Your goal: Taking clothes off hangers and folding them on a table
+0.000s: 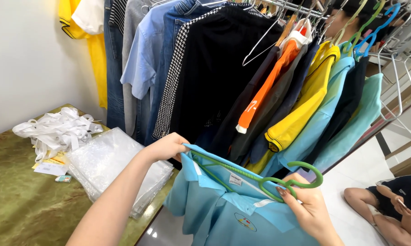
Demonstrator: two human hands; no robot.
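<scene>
Fabric of a light blue polo shirt (223, 214) fills the lower middle of the view, hung on a green plastic hanger (242, 175) with a small round emblem on the chest and a white label at the collar. The left hand (167, 146) closes its grip on the shirt's shoulder where the hanger's end sits inside it. The right hand (308, 207) closes its grip on the hanger's neck just below the hook, which curls above the fingers.

Right behind the shirt hangs a crowded clothes rail (301, 8): black and houndstooth garments, denim, a pale blue shirt, then orange, yellow and more light blue polo shirts, packed close together. Bare wire hangers (399, 68) and coloured plastic ones dangle at the rail's right end.

To the left lies a surface covered in green-gold cloth (19, 200), bearing a stack of clear plastic bags (110, 164), a heap of white strips (55, 130) and some small paper tags. The bags' corner overhangs the surface edge, close under the left forearm.

Another person (392, 205) sits on the white floor at lower right, well apart. Open floor lies between the surface edge and that person, beneath the held shirt.
</scene>
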